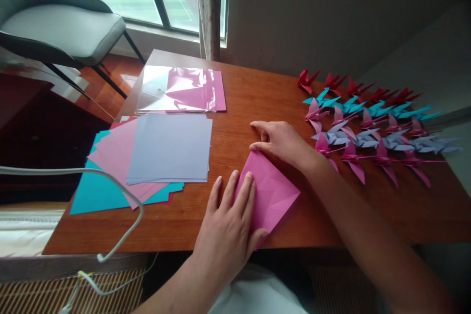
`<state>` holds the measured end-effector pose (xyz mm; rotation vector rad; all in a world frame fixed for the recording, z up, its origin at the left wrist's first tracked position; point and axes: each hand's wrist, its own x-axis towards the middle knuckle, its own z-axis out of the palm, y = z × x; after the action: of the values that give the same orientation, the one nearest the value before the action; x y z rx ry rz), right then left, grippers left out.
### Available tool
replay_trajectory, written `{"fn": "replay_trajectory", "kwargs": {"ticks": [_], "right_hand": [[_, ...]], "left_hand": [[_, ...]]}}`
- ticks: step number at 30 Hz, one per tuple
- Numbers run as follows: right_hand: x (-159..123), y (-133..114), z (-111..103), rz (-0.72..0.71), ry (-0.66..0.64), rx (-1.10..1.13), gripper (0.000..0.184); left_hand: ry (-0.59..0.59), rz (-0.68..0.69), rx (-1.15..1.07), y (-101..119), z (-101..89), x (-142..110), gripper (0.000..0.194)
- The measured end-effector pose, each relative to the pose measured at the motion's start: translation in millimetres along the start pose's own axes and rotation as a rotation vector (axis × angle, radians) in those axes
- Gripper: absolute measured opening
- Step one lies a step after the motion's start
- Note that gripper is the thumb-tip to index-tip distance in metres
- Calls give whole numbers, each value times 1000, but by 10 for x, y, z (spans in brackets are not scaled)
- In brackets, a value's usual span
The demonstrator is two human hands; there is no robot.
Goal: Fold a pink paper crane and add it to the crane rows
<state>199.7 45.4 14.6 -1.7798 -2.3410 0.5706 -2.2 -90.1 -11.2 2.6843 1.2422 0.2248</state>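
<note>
A pink sheet of origami paper (274, 189), folded into a diamond with creases across it, lies on the table near its front edge. My left hand (230, 221) rests flat on its left side, fingers spread and pressing down. At the far corner of the sheet is my right hand (281, 140). Its thumb tip is at or just beside that corner, and the index finger reaches out apart from the thumb. The other right fingers are curled and partly hidden. Nothing shows between the right thumb and index finger.
Folded paper cranes (353, 156) stand in several coloured rows on the right of the wooden table (235, 235). Lavender sheets (171, 147) top a fanned paper stack at left, behind it a plastic-wrapped pack (195, 89). A white cable (110, 176) crosses the left front.
</note>
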Motion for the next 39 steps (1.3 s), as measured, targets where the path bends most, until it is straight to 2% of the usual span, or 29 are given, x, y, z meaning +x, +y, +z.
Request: {"fn": "replay_trajectory", "kwargs": {"ticks": [4, 8, 10, 13, 15, 18, 21, 25, 29, 33, 35, 39], "right_hand": [[47, 68, -38, -14, 8, 83, 17], [42, 64, -42, -35, -6, 91, 24], [8, 21, -25, -32, -15, 43, 36], [-81, -109, 13, -17, -42, -66, 70], [-144, -224, 30, -39, -71, -131, 82], [-201, -367, 28, -31, -96, -193, 76], [-182, -370, 4, -25, -98, -211, 70], [-92, -146, -15, 28, -54, -145, 60], [-111, 69, 38, 59, 61, -82, 29], [-372, 139, 148, 127, 198, -51, 31], [-577, 144, 201, 157, 263, 51, 30], [-1025, 82, 312, 217, 314, 192, 30]], "left_hand": [[10, -3, -8, -3, -7, 1, 73], [-1, -9, -7, 5, 4, -6, 75], [-6, -5, -5, 8, 4, -3, 74], [4, -1, -4, 9, 1, 4, 74], [18, -3, -8, 8, 1, 7, 76], [21, -5, -12, 9, 0, 10, 76], [9, -3, -17, 16, -3, 10, 74], [12, -24, -38, 19, -27, 8, 75], [-19, -4, -69, -25, -114, 36, 67], [-13, 5, -131, -126, -207, 111, 50], [40, -16, -160, -192, -215, 150, 45], [148, -75, -234, -317, -169, 199, 36]]}}
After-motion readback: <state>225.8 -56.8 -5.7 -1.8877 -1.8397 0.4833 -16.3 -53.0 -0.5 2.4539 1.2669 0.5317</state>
